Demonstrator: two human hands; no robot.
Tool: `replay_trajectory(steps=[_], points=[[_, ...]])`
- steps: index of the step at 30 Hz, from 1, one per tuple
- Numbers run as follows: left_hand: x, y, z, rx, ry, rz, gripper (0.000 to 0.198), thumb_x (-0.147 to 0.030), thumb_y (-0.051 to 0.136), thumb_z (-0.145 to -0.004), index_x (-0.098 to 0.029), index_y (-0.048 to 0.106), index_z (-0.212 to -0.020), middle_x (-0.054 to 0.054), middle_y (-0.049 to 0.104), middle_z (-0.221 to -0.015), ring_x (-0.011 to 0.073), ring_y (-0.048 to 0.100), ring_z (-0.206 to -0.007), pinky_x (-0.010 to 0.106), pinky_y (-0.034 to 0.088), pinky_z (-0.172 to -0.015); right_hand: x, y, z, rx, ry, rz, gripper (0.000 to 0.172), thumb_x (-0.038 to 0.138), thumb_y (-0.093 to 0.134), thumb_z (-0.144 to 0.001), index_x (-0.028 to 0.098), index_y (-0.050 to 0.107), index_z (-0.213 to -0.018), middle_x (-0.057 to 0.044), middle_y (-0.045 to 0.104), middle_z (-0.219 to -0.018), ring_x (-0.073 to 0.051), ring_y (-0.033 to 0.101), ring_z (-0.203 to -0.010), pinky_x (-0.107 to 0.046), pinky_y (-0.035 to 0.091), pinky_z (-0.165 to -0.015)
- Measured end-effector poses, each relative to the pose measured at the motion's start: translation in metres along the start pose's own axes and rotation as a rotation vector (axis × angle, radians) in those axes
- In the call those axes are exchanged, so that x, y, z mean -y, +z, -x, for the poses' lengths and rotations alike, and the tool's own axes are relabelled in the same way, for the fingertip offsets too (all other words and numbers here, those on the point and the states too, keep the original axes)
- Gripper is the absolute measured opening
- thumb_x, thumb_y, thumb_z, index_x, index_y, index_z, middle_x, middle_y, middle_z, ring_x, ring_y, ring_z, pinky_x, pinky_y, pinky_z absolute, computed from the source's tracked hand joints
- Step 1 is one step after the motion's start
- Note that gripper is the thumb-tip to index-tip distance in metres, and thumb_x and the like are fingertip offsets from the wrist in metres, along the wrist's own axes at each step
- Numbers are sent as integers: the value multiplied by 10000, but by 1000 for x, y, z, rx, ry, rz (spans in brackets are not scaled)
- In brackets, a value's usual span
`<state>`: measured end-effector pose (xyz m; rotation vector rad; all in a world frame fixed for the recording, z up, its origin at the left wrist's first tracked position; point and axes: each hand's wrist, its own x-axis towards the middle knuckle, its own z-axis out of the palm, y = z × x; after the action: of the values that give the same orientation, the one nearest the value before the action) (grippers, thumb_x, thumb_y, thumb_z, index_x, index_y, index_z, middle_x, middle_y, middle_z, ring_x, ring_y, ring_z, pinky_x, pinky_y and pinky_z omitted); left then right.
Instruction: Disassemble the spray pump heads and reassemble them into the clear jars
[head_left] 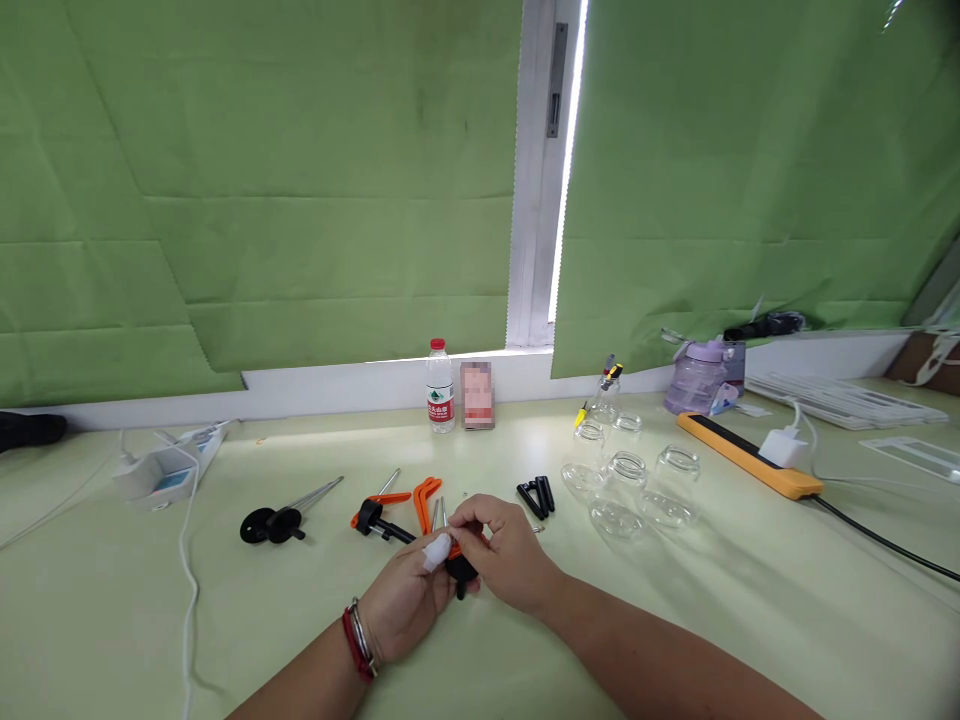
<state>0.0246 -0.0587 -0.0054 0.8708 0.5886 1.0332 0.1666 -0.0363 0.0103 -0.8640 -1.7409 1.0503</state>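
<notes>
My left hand (pixel 411 598), with white tape round its thumb, is closed on a black round part (pixel 460 571) with a bit of orange on it. My right hand (pixel 514 555) pinches at the top of the same part; the fingertips hide what exactly it grips. Thin metal rods (pixel 439 513) show just beyond the fingers. Close by on the table lie an orange V-shaped piece (pixel 426 500) and a black-and-orange piece with a rod (pixel 379 518). Farther left are black discs with long metal rods (pixel 281 523). Black handle-like pieces (pixel 537 495) lie beyond my right hand.
Several clear jars (pixel 622 490) stand to the right. Behind are a water bottle (pixel 441 390), a pink box (pixel 477 396) and a purple jug (pixel 696 378). An orange power strip (pixel 750 458) lies at right. At left, a white cable (pixel 189 590) runs from a white power strip (pixel 161 478).
</notes>
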Motion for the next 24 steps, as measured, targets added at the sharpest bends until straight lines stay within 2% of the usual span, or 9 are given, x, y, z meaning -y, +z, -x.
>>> replay_trajectory(steps=[6, 14, 17, 19, 22, 24], points=[[-1, 1, 0, -10, -7, -9, 226, -343, 558, -843, -157, 681, -879, 91, 633, -896, 197, 530, -796, 310, 364, -702, 0, -3, 0, 0, -137, 196, 155, 149, 508, -785, 192, 656, -806, -24, 625, -817, -135, 580, -750, -245, 487, -653], [-2, 3, 0, -10, 8, 20, 210, -352, 597, -817, -171, 686, -872, 86, 633, -934, 220, 535, -908, 314, 391, -767, 0, -5, -3, 43, -196, 264, 186, 105, 509, -771, 190, 674, -765, -33, 643, -846, -150, 597, -799, -286, 481, -747], [-3, 3, -1, -53, 28, 55, 179, -350, 642, -782, -184, 683, -836, 73, 634, -926, 221, 534, -947, 313, 405, -793, 0, -6, -3, 57, -240, 316, 175, 109, 522, -760, 190, 678, -757, -37, 644, -876, -151, 590, -842, -291, 457, -794], [-3, 1, -2, -89, 39, 81, 171, -347, 665, -762, -195, 677, -841, 62, 633, -916, 216, 534, -966, 308, 411, -808, 0, -7, -3, 95, -297, 382, 133, 142, 590, -724, 195, 680, -805, -35, 645, -937, -164, 571, -899, -319, 416, -860], [-3, -3, -3, -106, 35, 113, 161, -331, 641, -785, -210, 668, -887, 53, 630, -917, 208, 537, -980, 309, 421, -816, 3, -9, -3, 180, -373, 524, 301, 178, 676, -643, 201, 656, -943, -34, 636, -1019, -194, 530, -965, -366, 342, -926], [-3, -6, -3, -99, 26, 129, 163, -320, 604, -813, -215, 662, -925, 52, 629, -939, 206, 537, -987, 311, 427, -815, 7, -11, -3, 224, -388, 618, 352, 156, 646, -666, 196, 625, -1015, -41, 628, -1051, -205, 499, -1006, -374, 312, -936]])
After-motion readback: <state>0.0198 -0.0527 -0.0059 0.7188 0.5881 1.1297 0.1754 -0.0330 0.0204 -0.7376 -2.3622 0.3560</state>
